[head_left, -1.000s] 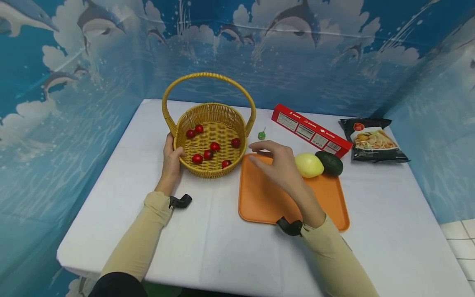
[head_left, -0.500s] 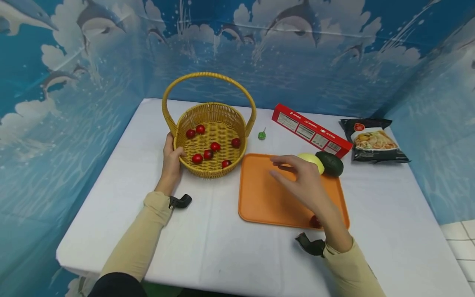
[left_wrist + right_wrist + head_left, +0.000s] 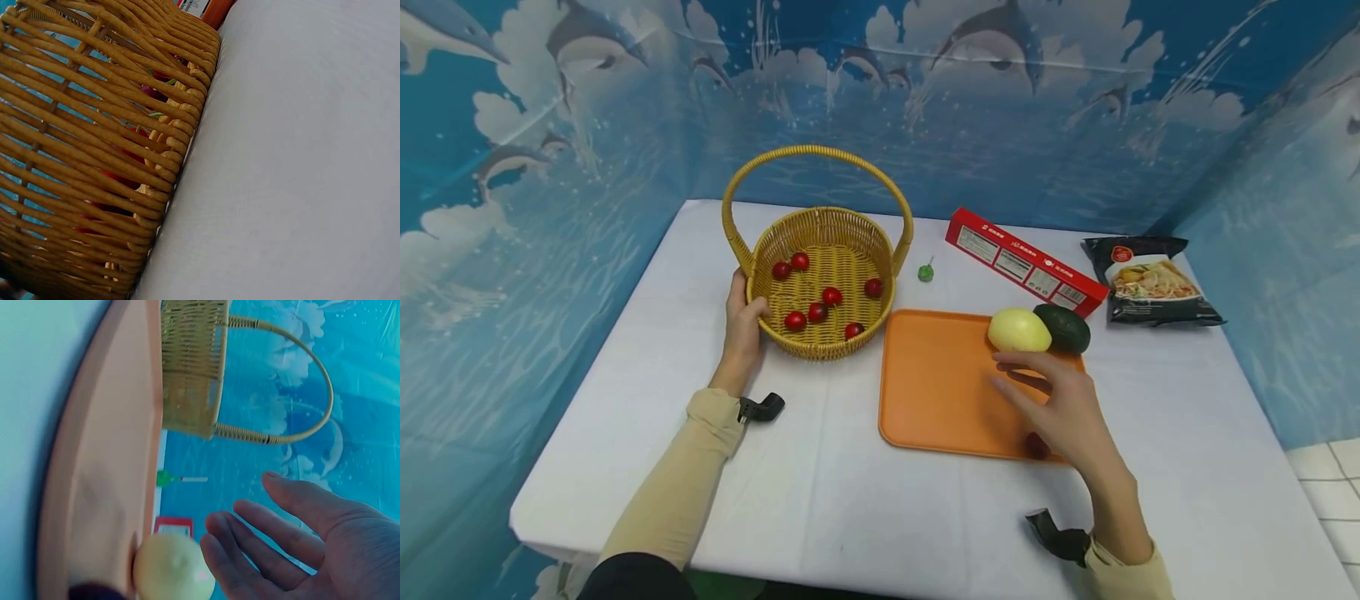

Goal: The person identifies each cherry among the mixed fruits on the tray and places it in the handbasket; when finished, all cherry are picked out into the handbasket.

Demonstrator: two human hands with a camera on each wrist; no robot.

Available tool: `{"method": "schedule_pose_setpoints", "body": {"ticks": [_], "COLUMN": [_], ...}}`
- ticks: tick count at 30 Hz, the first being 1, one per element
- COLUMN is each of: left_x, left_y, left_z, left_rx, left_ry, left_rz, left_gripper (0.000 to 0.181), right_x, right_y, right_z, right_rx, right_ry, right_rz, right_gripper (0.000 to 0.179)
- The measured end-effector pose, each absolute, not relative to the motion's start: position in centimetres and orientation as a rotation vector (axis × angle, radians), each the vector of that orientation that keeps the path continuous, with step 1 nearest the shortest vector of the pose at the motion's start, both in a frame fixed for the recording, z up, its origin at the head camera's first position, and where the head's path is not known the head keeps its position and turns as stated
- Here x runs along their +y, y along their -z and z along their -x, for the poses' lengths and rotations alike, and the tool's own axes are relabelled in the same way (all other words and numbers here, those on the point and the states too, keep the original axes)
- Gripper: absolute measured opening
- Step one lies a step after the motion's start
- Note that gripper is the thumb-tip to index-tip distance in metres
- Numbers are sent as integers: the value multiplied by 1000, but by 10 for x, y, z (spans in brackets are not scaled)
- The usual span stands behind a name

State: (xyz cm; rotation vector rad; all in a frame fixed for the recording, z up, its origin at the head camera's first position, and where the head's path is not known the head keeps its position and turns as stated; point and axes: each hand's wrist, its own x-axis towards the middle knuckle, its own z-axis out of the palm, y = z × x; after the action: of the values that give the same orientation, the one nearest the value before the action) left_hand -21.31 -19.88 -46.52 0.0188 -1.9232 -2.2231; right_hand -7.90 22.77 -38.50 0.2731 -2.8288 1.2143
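Note:
My left hand point(image 3: 744, 333) grips the left side of a yellow wicker basket point(image 3: 823, 348), thumb over the rim. Several small round red fruits, like cherries point(image 3: 831, 297), lie inside it; the left wrist view shows them through the weave point(image 3: 75, 144). My right hand point(image 3: 1067, 408) hovers over the right part of an orange tray point(image 3: 925, 383), fingers spread and loosely bent, holding nothing. Below it, a dark red fruit point(image 3: 1036, 446) on the tray is partly hidden. A pale yellow, lemon-like fruit point(image 3: 1018, 330) and a dark green avocado point(image 3: 1063, 328) sit at the tray's far right corner.
Behind the tray lies a long red box point(image 3: 1026, 262), with a black noodle packet point(image 3: 1153, 283) to its right. A small green thing with a thin stem point(image 3: 926, 272) lies between basket and box. Dolphin-printed curtains point(image 3: 820, 100) border the white table point(image 3: 827, 500).
My right hand has moved from beside the basket rightward and toward me, above the tray's right side, uncovering the yellow fruit. The left hand and basket stay in place.

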Motion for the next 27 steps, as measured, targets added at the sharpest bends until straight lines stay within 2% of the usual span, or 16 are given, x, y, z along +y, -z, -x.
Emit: {"method": "schedule_pose_setpoints", "body": {"ticks": [14, 27], "left_x": [-197, -198], "left_y": [466, 465], "left_z": [214, 215], "left_rx": [-1924, -1899], "left_ry": [2229, 2249], "left_rz": [-15, 12], "left_gripper": [84, 86], "right_x": [276, 286], "right_y": [403, 410], "right_z": [48, 38], "right_rx": [-3002, -3122], "right_ry": [-1106, -1120], "right_rz": [-124, -230], "right_gripper": [45, 55]}}
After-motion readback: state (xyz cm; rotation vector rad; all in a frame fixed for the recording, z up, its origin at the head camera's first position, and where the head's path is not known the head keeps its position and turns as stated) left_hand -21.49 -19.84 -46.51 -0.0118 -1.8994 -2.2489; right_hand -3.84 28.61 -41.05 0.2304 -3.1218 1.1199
